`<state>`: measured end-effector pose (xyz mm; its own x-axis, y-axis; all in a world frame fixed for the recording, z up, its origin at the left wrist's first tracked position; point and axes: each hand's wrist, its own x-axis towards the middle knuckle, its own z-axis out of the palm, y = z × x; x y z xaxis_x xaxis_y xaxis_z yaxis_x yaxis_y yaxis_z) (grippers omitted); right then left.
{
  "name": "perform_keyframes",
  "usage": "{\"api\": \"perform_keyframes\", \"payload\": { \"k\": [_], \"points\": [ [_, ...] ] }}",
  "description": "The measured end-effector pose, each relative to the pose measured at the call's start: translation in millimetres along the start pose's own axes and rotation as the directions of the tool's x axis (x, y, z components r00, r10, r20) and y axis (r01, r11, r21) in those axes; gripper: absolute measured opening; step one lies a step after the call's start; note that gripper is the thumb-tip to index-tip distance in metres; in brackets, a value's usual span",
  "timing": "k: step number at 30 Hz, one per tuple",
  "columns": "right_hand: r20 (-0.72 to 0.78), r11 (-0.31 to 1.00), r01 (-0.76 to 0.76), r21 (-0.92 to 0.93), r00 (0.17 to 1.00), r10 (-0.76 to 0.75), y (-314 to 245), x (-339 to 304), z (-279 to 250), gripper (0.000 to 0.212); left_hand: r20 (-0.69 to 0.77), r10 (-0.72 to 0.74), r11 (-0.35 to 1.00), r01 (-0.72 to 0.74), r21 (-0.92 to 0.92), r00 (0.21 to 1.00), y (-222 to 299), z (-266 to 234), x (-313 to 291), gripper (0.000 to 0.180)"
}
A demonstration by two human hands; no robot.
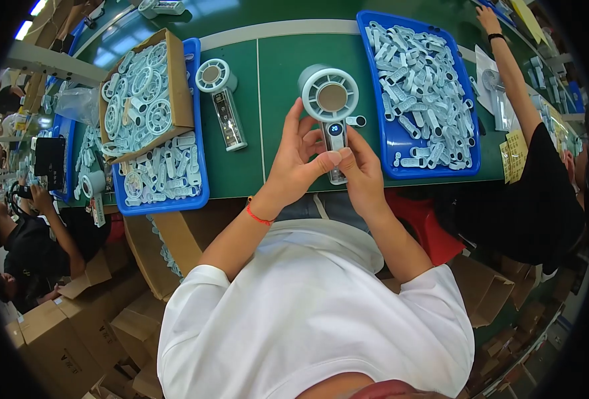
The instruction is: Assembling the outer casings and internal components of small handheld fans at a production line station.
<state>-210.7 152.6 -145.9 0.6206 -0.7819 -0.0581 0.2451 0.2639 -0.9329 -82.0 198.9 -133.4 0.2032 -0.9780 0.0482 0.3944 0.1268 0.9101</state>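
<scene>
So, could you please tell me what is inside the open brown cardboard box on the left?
The brown cardboard box holds round white plastic fan rings, piled loosely. Whatever lies beneath that top layer is covered.

I am seeing a green table (241, 163) carrying two blue trays (196, 120) (394, 146), and one white handheld fan (220, 100) is lying flat between them, close to the left tray.

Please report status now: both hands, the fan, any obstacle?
Left hand and right hand both grip handheld fan by its handle, above green table. Fan display lit. Nothing in the way.
</scene>
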Motion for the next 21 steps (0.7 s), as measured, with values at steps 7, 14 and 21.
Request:
{"api": "perform_keyframes", "payload": {
  "k": [7, 14, 21],
  "points": [
    [0.186, 0.568, 0.296, -0.768, 0.952, -0.244, -37.5, 9.8, -8.1, 0.046, -0.119, 0.027, 0.992, -0.013, 0.124, 0.993, 14.9, 16.4, 31.4, 0.054],
    [0.052, -0.115, 0.018, -0.993, 0.952, -0.302, -73.0, 36.5, -90.2, 0.037, -0.589, 0.265, 0.72, 0.25, 0.647, 0.764, 53.4, -74.8, 211.8, 0.048],
    [0.171, -0.322, 0.061, -0.945, 0.93, -0.326, -62.9, 44.2, -96.9, 0.013, -0.713, 0.568, 0.255, 0.737, 0.626, 0.41, 37.0, -109.8, 322.2, 0.035]
  ]
}}
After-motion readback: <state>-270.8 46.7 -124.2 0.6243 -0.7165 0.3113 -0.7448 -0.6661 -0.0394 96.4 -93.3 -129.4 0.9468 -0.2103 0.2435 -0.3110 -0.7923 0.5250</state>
